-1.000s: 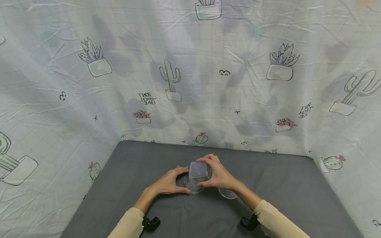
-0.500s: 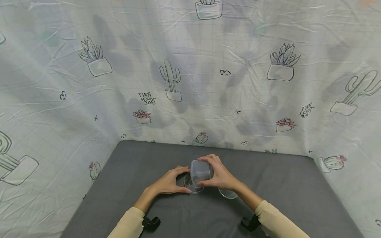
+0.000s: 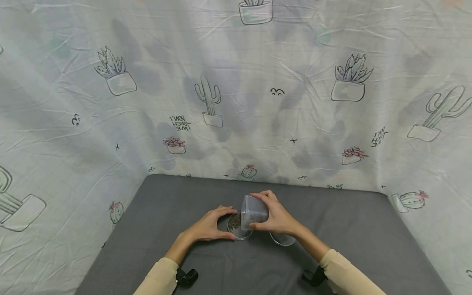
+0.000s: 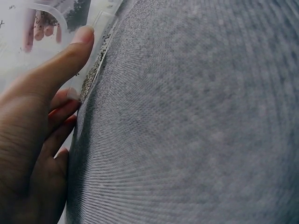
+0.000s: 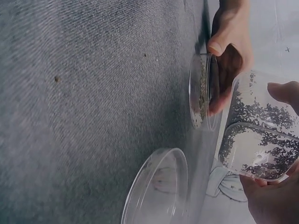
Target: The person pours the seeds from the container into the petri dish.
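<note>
My left hand steadies a round clear petri dish, thumb and fingers curved around its rim. Small brown and dark grains cover the bottom of the dish. Above its right side, my right hand grips a clear plastic tub, tilted on its side with the mouth toward the dish. Many dark specks cling to the inside of the tub. In the left wrist view, the thumb overlaps the clear wall of the dish.
A second clear round dish rests on the grey cloth to the right, partly hidden by my right wrist. A couple of stray crumbs lie on the cloth. A cactus-print curtain surrounds the table.
The tub has shifted right and turned more onto its side, uncovering more of the dish. Grains now show in the dish, which looked bare a second ago. The left hand stays put.
</note>
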Available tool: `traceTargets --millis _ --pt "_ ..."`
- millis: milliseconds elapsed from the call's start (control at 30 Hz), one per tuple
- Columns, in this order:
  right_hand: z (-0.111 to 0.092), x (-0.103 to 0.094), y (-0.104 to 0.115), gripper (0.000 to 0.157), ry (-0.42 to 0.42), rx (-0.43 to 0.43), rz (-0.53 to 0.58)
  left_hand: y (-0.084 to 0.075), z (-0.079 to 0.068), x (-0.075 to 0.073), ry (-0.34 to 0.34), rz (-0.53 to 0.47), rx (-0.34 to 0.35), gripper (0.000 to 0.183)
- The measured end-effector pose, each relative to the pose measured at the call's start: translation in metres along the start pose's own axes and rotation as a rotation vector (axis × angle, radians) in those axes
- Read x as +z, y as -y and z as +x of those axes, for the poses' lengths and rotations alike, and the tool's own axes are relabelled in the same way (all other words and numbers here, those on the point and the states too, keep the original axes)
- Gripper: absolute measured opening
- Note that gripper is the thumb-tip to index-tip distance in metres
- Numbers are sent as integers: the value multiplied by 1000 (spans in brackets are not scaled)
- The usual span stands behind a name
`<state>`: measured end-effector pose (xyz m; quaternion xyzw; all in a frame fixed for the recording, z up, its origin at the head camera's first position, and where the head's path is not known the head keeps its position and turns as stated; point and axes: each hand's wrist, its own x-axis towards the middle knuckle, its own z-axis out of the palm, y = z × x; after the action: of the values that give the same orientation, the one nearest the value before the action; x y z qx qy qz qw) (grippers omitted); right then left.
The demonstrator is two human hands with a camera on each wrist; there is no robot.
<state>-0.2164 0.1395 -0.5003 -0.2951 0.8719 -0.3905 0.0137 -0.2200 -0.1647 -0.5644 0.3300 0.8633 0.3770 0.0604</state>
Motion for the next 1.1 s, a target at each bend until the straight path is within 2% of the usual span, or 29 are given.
traceTargets --millis 167,367,500,767,900,1100 --pt "-9 -10 -8 88 -44 25 16 3 1 4 -20 8 45 80" --pt "-23 -28 -22 91 -106 67 35 -1 2 3 1 -18 4 79" --pt "-39 -47 -38 93 -161 102 33 -3 3 4 6 -6 -5 79" --pt "-76 -91 -79 91 -321 202 -67 -2 0 0 -1 -14 -11 79" --pt "-94 -113 -96 93 -364 286 -53 -1 -1 -2 -8 -1 -8 79" --pt "-117 -135 -119 101 -377 443 -1 -3 1 0 -5 5 -5 80"
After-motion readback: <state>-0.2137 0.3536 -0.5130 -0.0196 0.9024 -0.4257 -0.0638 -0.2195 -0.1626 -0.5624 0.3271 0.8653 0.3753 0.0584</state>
